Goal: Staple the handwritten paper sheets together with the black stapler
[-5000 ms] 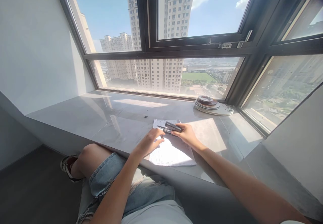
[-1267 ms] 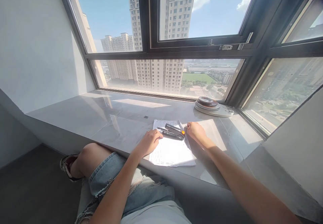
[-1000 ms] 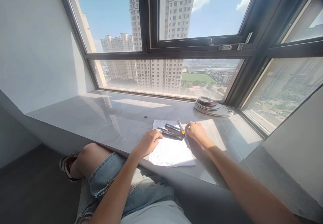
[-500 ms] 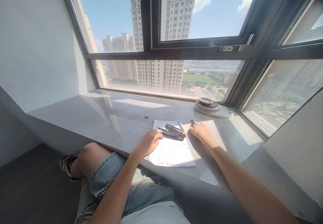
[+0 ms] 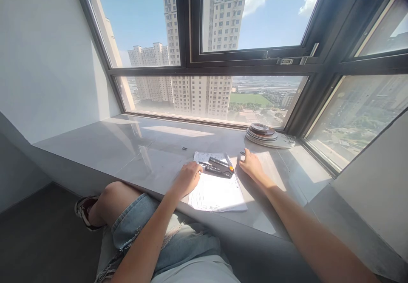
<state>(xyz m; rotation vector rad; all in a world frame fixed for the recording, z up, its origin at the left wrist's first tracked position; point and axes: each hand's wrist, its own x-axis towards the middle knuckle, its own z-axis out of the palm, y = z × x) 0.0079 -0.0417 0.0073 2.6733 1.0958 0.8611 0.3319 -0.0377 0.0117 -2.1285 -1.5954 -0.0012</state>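
Bright windows back our grey sill, which bears papers. Our left hand lies at their left edge, our right hand beyond the right; whether either grips anything, we cannot tell. Stapler: on the papers. Dark strip: by our right fingertips.

Single head-worn view, at close range, faces forward and down over the glossy grey window ledge toward far dark-framed glass windows.

Forms a grey windowsill, carrying papers at near edge, small dark strips farther left, stacked plates far right
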